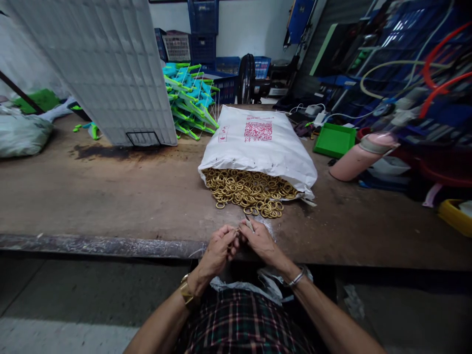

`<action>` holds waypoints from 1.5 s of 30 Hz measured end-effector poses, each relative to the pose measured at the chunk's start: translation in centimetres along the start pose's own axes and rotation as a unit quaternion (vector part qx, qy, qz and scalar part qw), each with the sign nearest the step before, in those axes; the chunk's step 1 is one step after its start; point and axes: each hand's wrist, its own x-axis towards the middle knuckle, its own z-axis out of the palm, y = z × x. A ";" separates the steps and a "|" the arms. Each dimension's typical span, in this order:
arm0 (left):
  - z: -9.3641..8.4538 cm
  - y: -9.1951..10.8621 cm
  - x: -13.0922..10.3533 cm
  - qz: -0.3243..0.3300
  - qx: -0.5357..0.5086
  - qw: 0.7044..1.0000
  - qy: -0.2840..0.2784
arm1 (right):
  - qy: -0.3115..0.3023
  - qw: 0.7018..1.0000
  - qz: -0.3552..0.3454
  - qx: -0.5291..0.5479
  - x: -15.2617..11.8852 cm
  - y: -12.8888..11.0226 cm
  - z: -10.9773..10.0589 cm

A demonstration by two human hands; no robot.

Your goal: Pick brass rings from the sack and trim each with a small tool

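My left hand is closed in a pinch at the table's front edge, its fingertips meeting those of the other hand. Whatever small thing lies between them is too hidden to make out. My right hand grips a small knife, its dark narrow tip pointing up and away from me. Just beyond both hands, a pile of brass-coloured rings spills onto the table from the open mouth of a white woven sack with red print.
The brown worktable has a worn front edge. A tall white ribbed panel stands at left, beside stacked green-and-blue plastic parts. On the right are a green tray, a pink bottle and a yellow container.
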 end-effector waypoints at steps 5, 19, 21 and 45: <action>-0.1 0.3 -0.2 -0.012 -0.077 0.997 -0.008 | 0.017 0.998 -0.012 -0.051 -0.1 0.9 0.0; -0.5 -0.4 -0.1 0.048 -0.027 0.998 0.021 | -0.051 0.936 -0.125 -0.326 -1.6 0.5 0.4; -0.6 -0.5 -0.1 0.053 -0.015 0.998 0.023 | -0.052 0.930 -0.122 -0.341 -1.6 0.4 0.4; -0.7 0.5 -1.6 -0.040 -0.227 0.973 0.001 | 0.100 0.847 0.028 -0.522 2.7 0.7 -1.0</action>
